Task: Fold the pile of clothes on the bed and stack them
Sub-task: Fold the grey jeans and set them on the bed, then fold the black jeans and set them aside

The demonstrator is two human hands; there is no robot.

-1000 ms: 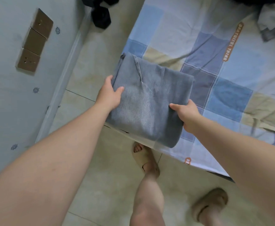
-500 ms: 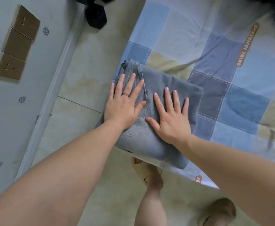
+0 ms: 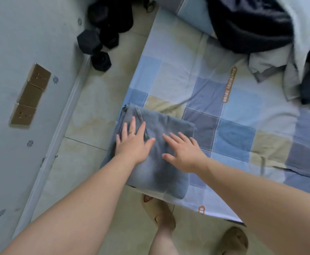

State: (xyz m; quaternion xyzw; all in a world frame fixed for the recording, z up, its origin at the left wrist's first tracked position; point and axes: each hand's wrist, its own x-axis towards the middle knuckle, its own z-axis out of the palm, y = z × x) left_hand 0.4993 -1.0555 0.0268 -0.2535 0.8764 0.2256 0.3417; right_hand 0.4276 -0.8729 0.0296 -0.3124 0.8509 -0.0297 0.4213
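Hands: two; left hand (image 3: 134, 145) and right hand (image 3: 184, 154) both lie flat, fingers spread, on the garment.
Folded garment (image 3: 169, 126): one, grey, at the bed (image 3: 233, 140)'s near corner.
Unfolded pile (image 3: 251, 24): one, far right.
Wall sockets (image 3: 30, 94): three.

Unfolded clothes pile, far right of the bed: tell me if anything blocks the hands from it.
Nothing visible does. The left hand and right hand are open over the folded grey garment at the near corner; only bare checked sheet separates them from the pile.
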